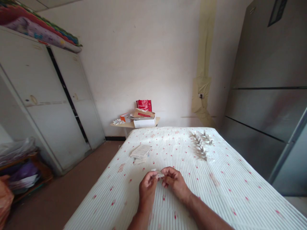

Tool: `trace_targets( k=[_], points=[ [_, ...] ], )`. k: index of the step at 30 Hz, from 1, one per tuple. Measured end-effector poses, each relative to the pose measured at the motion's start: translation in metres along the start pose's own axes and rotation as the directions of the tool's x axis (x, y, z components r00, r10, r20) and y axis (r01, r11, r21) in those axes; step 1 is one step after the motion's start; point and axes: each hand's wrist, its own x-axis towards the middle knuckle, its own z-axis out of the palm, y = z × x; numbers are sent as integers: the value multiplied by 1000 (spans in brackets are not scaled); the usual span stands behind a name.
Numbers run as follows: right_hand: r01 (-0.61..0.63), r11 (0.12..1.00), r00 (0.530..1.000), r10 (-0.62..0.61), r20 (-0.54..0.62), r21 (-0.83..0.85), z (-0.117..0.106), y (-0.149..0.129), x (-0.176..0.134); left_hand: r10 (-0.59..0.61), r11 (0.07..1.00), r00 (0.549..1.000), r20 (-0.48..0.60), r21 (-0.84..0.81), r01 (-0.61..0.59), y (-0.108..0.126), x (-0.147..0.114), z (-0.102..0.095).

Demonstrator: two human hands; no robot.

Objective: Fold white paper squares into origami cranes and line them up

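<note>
Near the front middle of the covered table, both my hands pinch a small folded piece of printed paper [158, 174]. My left hand [147, 185] grips its left side between thumb and fingers. At its right side, my right hand [174, 180] holds the paper with thumb and fingertips. Fingers hide part of the folds. Beyond my left hand lies a stack of flat printed paper sheets [141, 151]. To the right, farther back, several folded paper pieces [201, 147] with upright points stand in rows.
A ribbed white cover [172, 204] with red spots lies over the table. Behind its far edge, a small side table [123, 125] bears a white box [144, 123], a red bag [144, 105] and white bits. A grey refrigerator [266, 105] stands right, a cabinet [48, 105] left.
</note>
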Motion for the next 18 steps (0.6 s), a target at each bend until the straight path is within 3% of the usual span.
trace_targets(
  k=[18],
  points=[
    [50,999,999,-50,15,-10,0,-2,-2,29,1000,999,13,12,-29,-5,1,3]
  ],
)
